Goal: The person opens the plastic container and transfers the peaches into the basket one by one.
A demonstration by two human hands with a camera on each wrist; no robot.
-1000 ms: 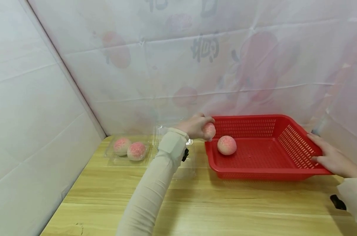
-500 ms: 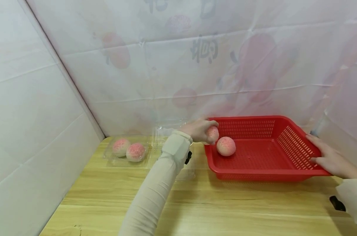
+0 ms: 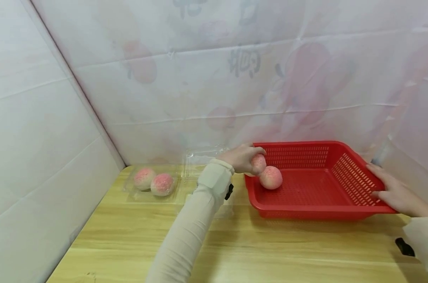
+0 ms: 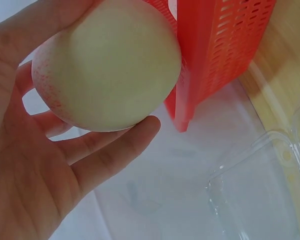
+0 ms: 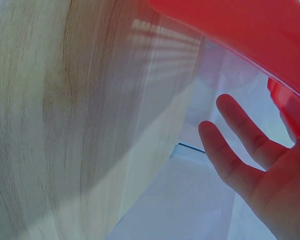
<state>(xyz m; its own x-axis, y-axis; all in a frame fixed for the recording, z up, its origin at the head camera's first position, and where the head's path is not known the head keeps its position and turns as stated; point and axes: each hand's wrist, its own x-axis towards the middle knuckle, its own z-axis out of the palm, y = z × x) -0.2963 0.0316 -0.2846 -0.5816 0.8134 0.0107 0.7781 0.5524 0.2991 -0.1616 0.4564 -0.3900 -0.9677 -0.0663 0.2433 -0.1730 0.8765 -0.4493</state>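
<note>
While the left hand [image 3: 240, 157] curls its fingers and thumb round a pink-speckled, cream-bottomed ball [image 3: 258, 163] (an imitation peach, by the look of it), the step in hand appears to be loading such balls into the red basket [image 3: 306, 209]. The held ball is at the basket's left end, up by the rim; the left wrist view shows its pale underside with fingertips below it.

Just right of that grip and a little lower, a second ball [image 3: 272, 179] sits on the basket floor. In the head view the two overlap, and I cannot tell whether they touch. Left of the grip, partly behind the sleeve, lies a clear plastic clamshell [image 3: 200, 155]; farther left, another clear container [image 3: 146, 197] holds a pair of pink-topped balls [image 3: 154, 182].

Farthest to the right of the grip, the right hand [image 3: 396, 190] holds the basket's opposite end, thumb on the inner side; how firmly cannot be told, and two fingers stretch free in the right wrist view.

The next move probably calls for lowering the ball past the rim, then loosening the fingers gently so that it settles beside its neighbour without knocking it.
</note>
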